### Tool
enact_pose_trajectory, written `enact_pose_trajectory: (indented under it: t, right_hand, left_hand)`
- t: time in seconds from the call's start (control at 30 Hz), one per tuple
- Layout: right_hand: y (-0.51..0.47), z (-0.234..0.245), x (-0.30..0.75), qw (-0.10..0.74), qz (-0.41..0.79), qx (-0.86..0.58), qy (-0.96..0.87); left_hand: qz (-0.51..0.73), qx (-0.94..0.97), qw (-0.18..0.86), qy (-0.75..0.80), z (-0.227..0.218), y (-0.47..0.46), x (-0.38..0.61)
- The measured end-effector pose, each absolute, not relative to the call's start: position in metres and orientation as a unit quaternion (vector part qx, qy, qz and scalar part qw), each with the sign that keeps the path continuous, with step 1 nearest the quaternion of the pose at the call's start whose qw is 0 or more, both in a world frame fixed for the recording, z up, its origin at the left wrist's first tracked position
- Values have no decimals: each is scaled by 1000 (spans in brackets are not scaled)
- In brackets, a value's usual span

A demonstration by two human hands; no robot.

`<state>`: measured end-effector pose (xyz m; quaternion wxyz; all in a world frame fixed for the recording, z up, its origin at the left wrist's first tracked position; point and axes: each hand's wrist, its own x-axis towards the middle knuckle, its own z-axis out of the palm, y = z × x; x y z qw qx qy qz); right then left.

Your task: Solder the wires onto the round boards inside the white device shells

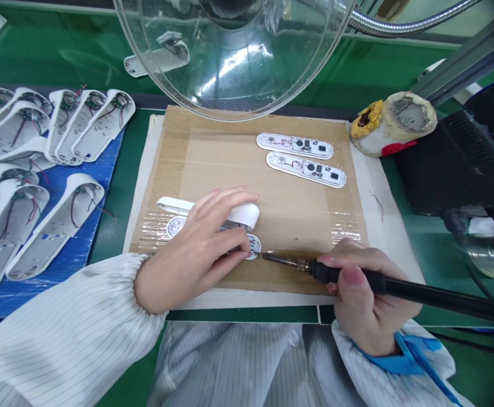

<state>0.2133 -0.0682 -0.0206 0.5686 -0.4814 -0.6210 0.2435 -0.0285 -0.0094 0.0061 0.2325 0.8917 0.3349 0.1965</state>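
My left hand (204, 240) is closed over a white plastic housing (246, 216), which stands on edge on the cardboard. Beside that housing lies a white circuit-board panel (254, 246), partly hidden under my fingers. My left thumb and index finger pinch near the panel's right end; whatever is between them is too small to make out. A black soldering iron (327, 272) is gripped in my right hand (365, 288), its tip pointing left at the panel's right end. Whether the tip touches the panel, I cannot tell.
Two white circuit-board panels (306, 169) lie toward the back of the cardboard sheet (298, 217). Several white housings with wires (56, 226) cover the blue mat at left. A clear round fume hood (234, 73) hangs above. At right are a tip-cleaning pot (403, 127) and a black box (454, 152).
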Motion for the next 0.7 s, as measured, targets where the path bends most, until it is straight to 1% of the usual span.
enact_pose_trajectory:
  t: [0.17,0.27,0.37,0.43,0.53,0.63,0.7]
  right_hand:
    - [-68,-18,215,544,251,-457,-657]
    - [-66,-17,212,586,218,-453,-636]
    - [-62,-18,210,645,195,-458,-580]
    - [-60,-19,212,666,181,-477,-544]
    - [-57,-15,222,677,160,-522,-494]
    - [-53,-1,240,681,202,-535,-458]
    - [-45,9,255,686,221,-534,-443]
  left_hand:
    - [202,891,229,337,6,-10,-29]
    - [204,889,229,339,5,-10,-28]
    - [206,889,227,341,4,-11,-27]
    - [208,888,226,341,5,-11,-26]
    - [204,887,233,343,9,-11,-32]
    - [179,884,231,366,13,-8,-43]
    - [157,886,206,384,10,-5,-51]
